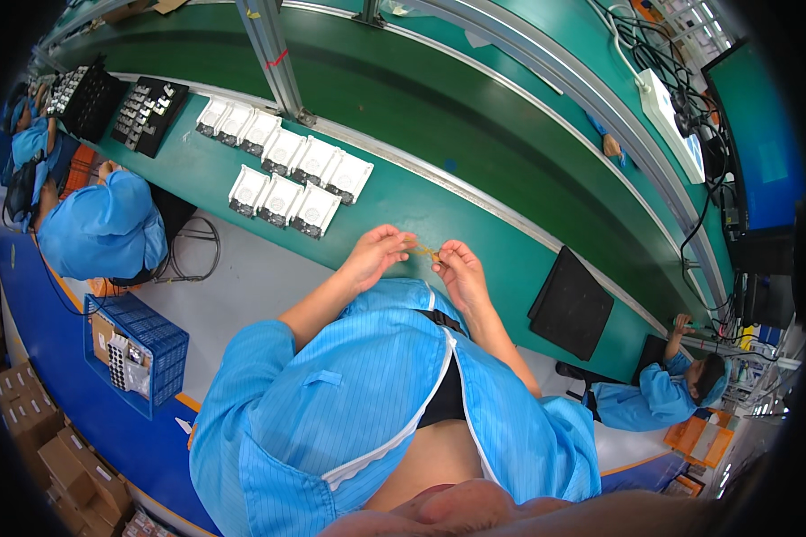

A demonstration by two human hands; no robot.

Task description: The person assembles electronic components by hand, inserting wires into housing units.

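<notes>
Just above the near edge of the green workbench (403, 201), both my hands are held close together in front of my body. Between them runs a small, thin yellow-orange strip (424, 251), too small to name more exactly. My left hand (376, 257) pinches one end with thumb and fingers, while my right hand (461, 272) grips the other end. Farther left on the bench stand two rows of white box-shaped units with dark lower edges; the closest is a white unit (315, 210) in the front row, apart from my hands.
A flat black pad (571, 302) lies on the bench to the right. Black trays (148, 116) of parts stand far left. A metal post (271, 58) rises behind the white units. A blue crate (166, 371) sits at lower left. Co-workers sit on both sides; a monitor (761, 134) hangs right.
</notes>
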